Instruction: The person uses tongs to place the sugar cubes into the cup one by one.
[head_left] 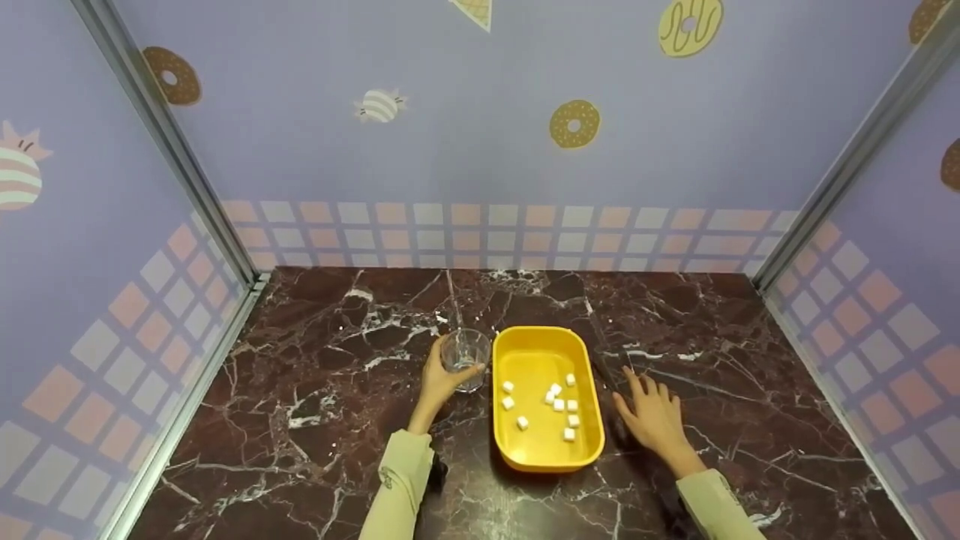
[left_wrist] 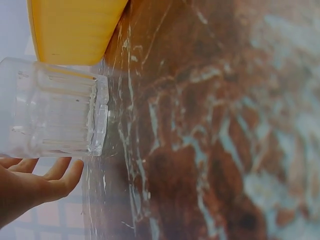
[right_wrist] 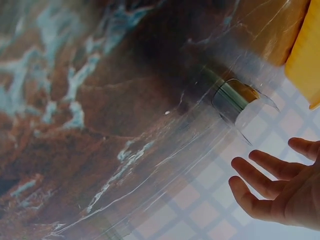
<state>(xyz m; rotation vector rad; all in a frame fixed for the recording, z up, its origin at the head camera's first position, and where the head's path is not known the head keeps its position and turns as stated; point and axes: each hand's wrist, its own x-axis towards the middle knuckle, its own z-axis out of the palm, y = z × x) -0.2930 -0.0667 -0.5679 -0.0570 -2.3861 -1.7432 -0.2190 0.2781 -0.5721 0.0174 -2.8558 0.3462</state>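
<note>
My left hand (head_left: 439, 382) holds a clear plastic cup (head_left: 466, 346), thumb across its near side and fingers along its left. In the left wrist view the ribbed cup (left_wrist: 60, 110) stands upright close to the tabletop, fingertips right at its side; the thumb is out of that view. My right hand (head_left: 654, 416) is just right of a yellow bin (head_left: 547, 457), fingers spread and holding nothing. Several small white cubes (head_left: 559, 405) lie scattered on the bin's floor. Beyond the right fingers, the right wrist view shows a shiny metal piece (right_wrist: 231, 97) with thin curved prongs.
The dark red marbled tabletop (head_left: 300, 450) runs back to a lilac wall (head_left: 480, 165) printed with sweets and a checked band. Side panels (head_left: 97, 300) enclose it left and right. The bin stands between the two hands, its left rim close beside the cup.
</note>
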